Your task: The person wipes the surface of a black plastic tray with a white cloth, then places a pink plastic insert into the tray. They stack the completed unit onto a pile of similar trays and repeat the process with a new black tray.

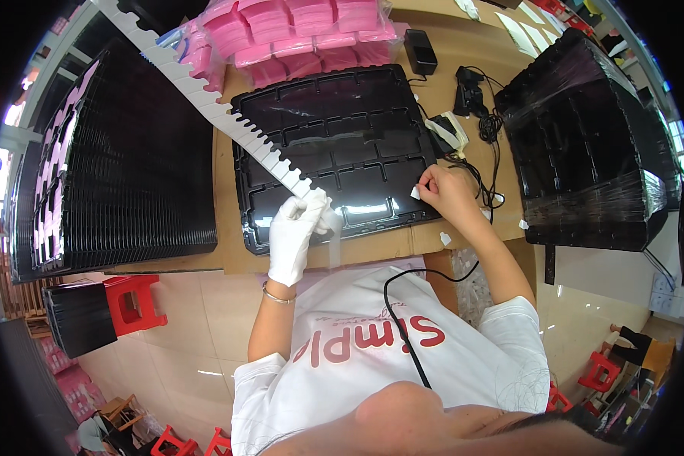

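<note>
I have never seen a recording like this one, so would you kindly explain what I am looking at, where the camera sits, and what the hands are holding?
There is no machine here: a person works with two hands, filmed by a wide camera worn on the head and looking down, which is why straight edges bend near the rim. The left hand, in a white glove, holds the end of a long white notched strip that runs up and to the left. The bare right hand pinches a small white piece at the edge of a black compartment tray lying on a cardboard-covered table. Beside it are stacks of black trays, a wrapped black stack, pink packs and black cables.
</note>
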### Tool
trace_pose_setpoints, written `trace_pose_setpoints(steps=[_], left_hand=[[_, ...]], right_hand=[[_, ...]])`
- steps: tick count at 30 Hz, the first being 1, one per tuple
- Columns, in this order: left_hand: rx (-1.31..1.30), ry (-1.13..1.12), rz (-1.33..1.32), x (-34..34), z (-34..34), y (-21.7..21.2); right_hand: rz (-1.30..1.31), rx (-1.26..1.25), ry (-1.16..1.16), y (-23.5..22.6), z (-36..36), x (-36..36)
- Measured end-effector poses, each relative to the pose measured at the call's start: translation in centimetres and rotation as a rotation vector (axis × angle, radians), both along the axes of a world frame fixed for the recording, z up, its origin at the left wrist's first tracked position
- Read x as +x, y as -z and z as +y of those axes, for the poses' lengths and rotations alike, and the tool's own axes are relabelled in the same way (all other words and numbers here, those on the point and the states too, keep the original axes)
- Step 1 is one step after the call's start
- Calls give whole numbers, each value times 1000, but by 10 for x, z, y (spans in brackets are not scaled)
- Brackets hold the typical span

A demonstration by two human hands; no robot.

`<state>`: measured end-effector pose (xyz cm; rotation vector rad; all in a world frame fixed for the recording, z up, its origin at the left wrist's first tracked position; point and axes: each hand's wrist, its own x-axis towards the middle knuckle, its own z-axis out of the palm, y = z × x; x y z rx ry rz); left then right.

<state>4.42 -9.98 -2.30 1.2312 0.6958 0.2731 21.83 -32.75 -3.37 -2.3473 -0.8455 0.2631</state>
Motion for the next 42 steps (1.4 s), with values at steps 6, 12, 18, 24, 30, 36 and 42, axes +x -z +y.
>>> trace_pose_setpoints(steps=[6, 12, 18, 24, 30, 36, 42], left_hand=[[21, 11, -13, 2, -1, -1], [139, -25, 13, -16, 6, -3], [299, 498, 135, -82, 53, -11], [349, 766, 135, -115, 72, -21], [313, 637, 93, -126, 87, -2], [429, 811, 124, -130, 79, 1], [7, 538, -154, -133, 89, 3]], right_hand=[[-4, 113, -111, 1, -6, -5], [497, -1, -107, -48, -82, -30], [318, -252, -258, -73, -193, -69], [264, -439, -476, -127, -84, -16], [-587, 262, -471, -129, 119, 103], [-954, 340, -387, -108, 274, 212], [-542, 20, -422, -144, 287, 241]])
